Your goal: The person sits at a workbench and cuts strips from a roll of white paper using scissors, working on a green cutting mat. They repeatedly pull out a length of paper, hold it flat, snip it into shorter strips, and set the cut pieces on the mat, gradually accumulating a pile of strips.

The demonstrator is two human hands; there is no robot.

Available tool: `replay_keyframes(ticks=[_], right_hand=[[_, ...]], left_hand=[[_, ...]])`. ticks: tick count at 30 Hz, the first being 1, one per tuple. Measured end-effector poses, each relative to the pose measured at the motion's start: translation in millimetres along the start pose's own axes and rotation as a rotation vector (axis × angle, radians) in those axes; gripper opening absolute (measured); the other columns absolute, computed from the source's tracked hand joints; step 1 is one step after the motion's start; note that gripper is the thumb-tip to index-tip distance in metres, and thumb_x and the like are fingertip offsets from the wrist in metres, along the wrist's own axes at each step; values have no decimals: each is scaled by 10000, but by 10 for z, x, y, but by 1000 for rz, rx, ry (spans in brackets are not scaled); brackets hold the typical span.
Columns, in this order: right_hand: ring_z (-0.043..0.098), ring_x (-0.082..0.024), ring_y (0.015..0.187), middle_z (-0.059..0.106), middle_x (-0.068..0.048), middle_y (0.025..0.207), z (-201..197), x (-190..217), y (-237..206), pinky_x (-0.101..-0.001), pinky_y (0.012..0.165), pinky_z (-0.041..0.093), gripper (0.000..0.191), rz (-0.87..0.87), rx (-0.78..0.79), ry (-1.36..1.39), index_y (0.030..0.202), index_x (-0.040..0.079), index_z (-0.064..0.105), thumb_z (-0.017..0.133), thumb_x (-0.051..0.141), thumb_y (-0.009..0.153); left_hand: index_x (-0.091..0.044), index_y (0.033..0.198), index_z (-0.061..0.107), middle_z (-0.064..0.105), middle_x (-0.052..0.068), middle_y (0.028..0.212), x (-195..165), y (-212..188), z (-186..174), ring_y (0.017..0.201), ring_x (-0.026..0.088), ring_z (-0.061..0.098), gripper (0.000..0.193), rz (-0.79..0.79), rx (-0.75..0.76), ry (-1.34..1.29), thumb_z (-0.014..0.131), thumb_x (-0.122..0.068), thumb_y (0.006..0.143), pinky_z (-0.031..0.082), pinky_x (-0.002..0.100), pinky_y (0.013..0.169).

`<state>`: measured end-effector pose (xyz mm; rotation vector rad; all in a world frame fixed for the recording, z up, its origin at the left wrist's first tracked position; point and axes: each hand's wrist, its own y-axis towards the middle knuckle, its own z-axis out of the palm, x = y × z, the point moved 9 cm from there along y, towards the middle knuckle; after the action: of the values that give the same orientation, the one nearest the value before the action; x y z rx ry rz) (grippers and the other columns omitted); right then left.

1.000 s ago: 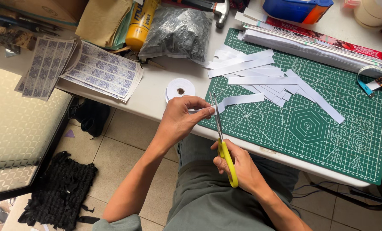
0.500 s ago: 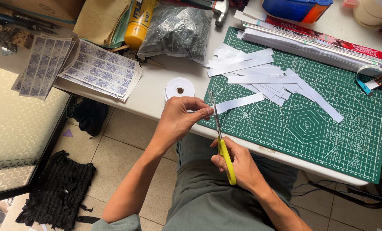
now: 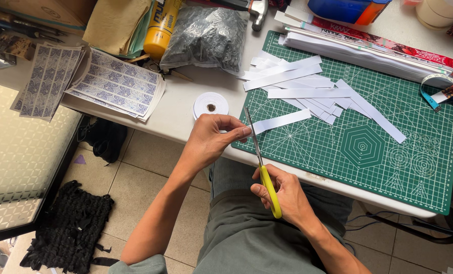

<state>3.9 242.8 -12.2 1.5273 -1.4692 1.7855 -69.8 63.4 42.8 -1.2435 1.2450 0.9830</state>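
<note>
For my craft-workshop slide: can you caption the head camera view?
Left hand holds a white paper strip while the right hand works yellow-handled scissors at a green cutting mat.

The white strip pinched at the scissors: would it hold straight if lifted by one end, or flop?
The white strip looks thin and flat like the cut strips piled on the green mat, so probably very light. Held by the left hand, it would likely sag and slide easily.

Scissors blades now closer together on the white strip, barely any other shift.
</note>
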Motion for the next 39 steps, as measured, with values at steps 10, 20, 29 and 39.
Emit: replay_keyframes(ticks=[10,20,29,39], right_hand=[[540,-87,389,553,3,462,-15,-46,-8,-253,398,407,227,-30,7,7,905,36,690,783,235,853],[616,-91,443,648,-25,580,-262,21,-100,-244,406,499,244,-99,-46,94,964,39,697,769,244,853],[722,-261,726,726,-105,862,-1090,1032,88,-405,600,550,449,-436,-573,-815,1183,95,642,837,289,829],[713,-291,850,771,-17,960,-910,1121,532,-439,662,550,386,-506,-424,-973,1180,124,622,794,179,838]], left_hand=[[3,967,797,789,69,810,42,8,-7,773,103,749,219,-28,18,3,739,-203,920,615,256,735],[-4,997,785,792,79,861,-49,-14,-65,802,103,735,234,-3,-16,24,731,-221,926,596,250,745],[-20,980,784,794,53,838,-157,-68,-181,810,99,740,256,43,-111,245,743,-262,906,560,256,737],[-17,968,781,778,45,836,-80,-123,-200,815,98,715,238,34,-63,186,749,-247,915,556,253,744]])
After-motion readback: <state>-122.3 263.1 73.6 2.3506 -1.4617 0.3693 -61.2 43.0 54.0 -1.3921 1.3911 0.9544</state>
